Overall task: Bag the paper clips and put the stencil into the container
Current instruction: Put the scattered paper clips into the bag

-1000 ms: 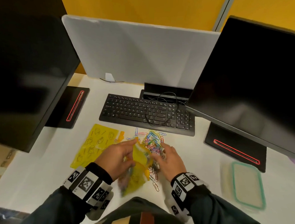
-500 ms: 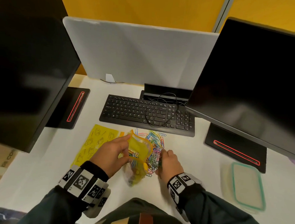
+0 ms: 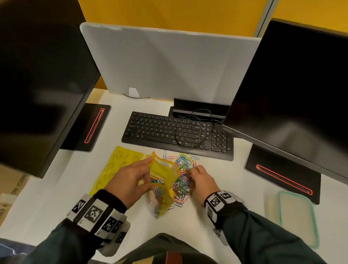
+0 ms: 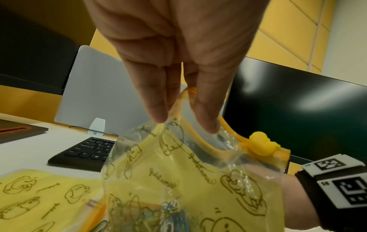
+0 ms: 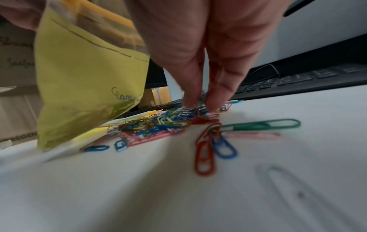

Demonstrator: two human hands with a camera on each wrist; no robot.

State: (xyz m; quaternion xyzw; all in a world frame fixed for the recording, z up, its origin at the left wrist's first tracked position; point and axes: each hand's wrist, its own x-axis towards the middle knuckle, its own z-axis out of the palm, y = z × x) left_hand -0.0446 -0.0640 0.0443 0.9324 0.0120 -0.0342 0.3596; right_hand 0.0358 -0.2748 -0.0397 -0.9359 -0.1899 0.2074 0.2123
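My left hand (image 3: 148, 167) pinches the orange rim of a yellow zip bag (image 3: 164, 172) and holds its mouth wide above the desk; a few clips lie inside. In the left wrist view, fingers (image 4: 158, 108) grip that rim beside the yellow slider (image 4: 262, 146). Just right of the bag lies a heap of coloured paper clips (image 3: 184, 168). My right hand (image 3: 191, 172) reaches down into it, fingertips (image 5: 214, 102) gathered on clips (image 5: 158, 125). The yellow stencil (image 3: 116, 165) lies flat, partly under my left hand.
A lidded container with a teal rim (image 3: 297, 217) sits at the right desk edge. A black keyboard (image 3: 177, 134) with a looped cable lies just behind the clips. Two monitors on black stands (image 3: 281, 174) flank the desk, and a grey divider stands behind.
My right hand has left the bag's mouth and gone back to the clip heap. My left hand has raised the bag and shifted it slightly away from me.
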